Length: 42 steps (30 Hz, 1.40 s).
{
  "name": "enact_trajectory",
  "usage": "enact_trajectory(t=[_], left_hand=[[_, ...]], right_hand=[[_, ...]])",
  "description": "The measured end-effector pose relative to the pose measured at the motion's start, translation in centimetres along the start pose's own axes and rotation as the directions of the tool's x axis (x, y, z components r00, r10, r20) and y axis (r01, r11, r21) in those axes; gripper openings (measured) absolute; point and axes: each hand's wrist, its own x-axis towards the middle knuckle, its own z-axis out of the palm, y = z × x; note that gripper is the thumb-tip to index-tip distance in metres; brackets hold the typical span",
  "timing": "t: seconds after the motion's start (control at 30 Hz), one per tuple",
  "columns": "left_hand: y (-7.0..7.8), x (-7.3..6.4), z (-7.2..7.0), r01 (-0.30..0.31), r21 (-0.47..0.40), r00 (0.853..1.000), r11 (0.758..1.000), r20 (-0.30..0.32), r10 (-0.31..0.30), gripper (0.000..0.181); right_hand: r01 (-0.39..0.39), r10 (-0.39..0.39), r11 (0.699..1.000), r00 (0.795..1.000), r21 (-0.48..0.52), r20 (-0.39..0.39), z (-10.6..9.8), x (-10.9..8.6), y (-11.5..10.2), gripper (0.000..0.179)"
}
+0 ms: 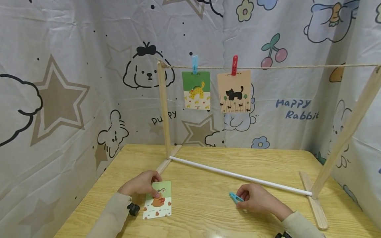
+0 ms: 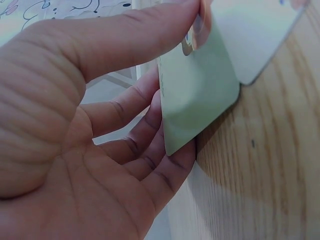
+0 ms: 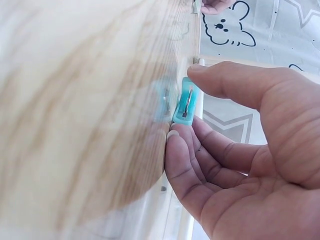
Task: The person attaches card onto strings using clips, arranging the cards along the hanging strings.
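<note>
At the table's left, my left hand (image 1: 141, 185) pinches a green-and-white picture card (image 1: 157, 206) with an orange animal on it. In the left wrist view the thumb lies over the face of the card (image 2: 200, 90) and the fingers are behind its edge. Toward the right, my right hand (image 1: 257, 200) holds a light-blue clothespin (image 1: 234, 197) just at the tabletop. The right wrist view has this clothespin (image 3: 185, 102) between thumb and fingertips.
A wooden frame with a left post (image 1: 164, 112), a right post (image 1: 345, 138) and a white bar (image 1: 238, 175) stands on the table (image 1: 196, 211). From its string (image 1: 297, 67) hang a leopard card (image 1: 196, 92) by a blue clothespin (image 1: 194, 64) and a black-cat card (image 1: 232, 82) by a red one (image 1: 234, 64).
</note>
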Motion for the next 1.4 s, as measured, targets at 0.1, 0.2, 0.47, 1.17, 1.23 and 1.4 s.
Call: enact_trajectory(t=[0.1,0.2,0.47,1.17,1.23,1.4], left_hand=[[0.0,-0.1,0.0,0.0,0.0,1.0,1.0,-0.004,0.0,0.052],[-0.1,-0.1,0.0,0.003,0.004,1.0,1.0,-0.007,-0.003,0.052],[-0.2,0.1,-0.3,-0.018,-0.006,1.0,1.0,0.002,0.018,0.05],[-0.7,0.2,-1.0,-0.088,-0.046,0.995,0.995,-0.052,0.085,0.035],[-0.7,0.3,-1.1,-0.096,-0.051,0.994,0.994,-0.058,0.093,0.034],[-0.7,0.2,-1.2,-0.108,-0.084,0.993,0.991,-0.065,0.103,0.034]], right_hand=[[0.003,-0.003,1.0,1.0,0.001,-0.001,0.0,0.0,0.0,0.028],[0.003,-0.003,1.0,1.0,0.003,-0.001,0.0,0.0,0.0,0.028],[0.0,0.0,1.0,1.0,-0.001,-0.004,0.0,0.0,0.0,0.026],[0.008,-0.008,1.0,1.0,-0.003,-0.01,-0.1,0.1,0.0,0.025],[0.005,-0.005,1.0,1.0,-0.005,-0.009,-0.1,0.1,0.0,0.025],[-0.003,0.003,1.0,1.0,-0.006,-0.009,-0.1,0.0,-0.1,0.025]])
